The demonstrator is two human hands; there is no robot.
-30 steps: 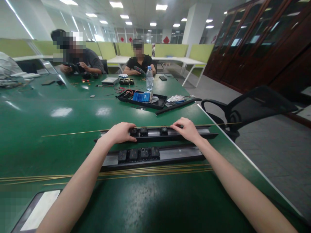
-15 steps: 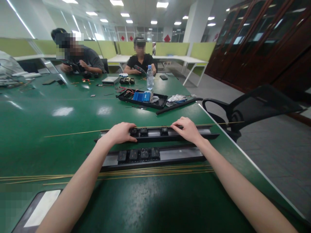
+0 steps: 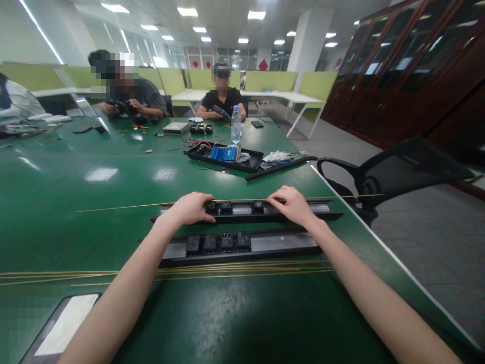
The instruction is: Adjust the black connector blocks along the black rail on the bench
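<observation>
A long black channel rail [image 3: 242, 219] lies across the table, with several small black blocks [image 3: 226, 207] inside it. My left hand [image 3: 191, 207] is closed around its left part, thumb on the near wall and fingers over the far side. A thin brass-coloured rod [image 3: 121, 207] runs along the rail's far edge and sticks out past both ends. With thumb and fingertips, my right hand [image 3: 288, 202] pinches this rod right of the blocks. Nearer to me is a second black rail [image 3: 284, 241] with a row of black blocks [image 3: 210, 242] in its left half.
Several loose thin rods [image 3: 235, 268] lie in front of the near rail. A phone-like device [image 3: 62, 326] is at lower left. Farther off are a black tray [image 3: 253, 161], a water bottle [image 3: 236, 126] and gloves [image 3: 278, 158]. Two people sit across the table; a chair [image 3: 401, 167] stands right.
The thin rod has slid a little to the right along the far rail. My hands keep nearly the same places on rail and rod. The whole view has shifted slightly.
</observation>
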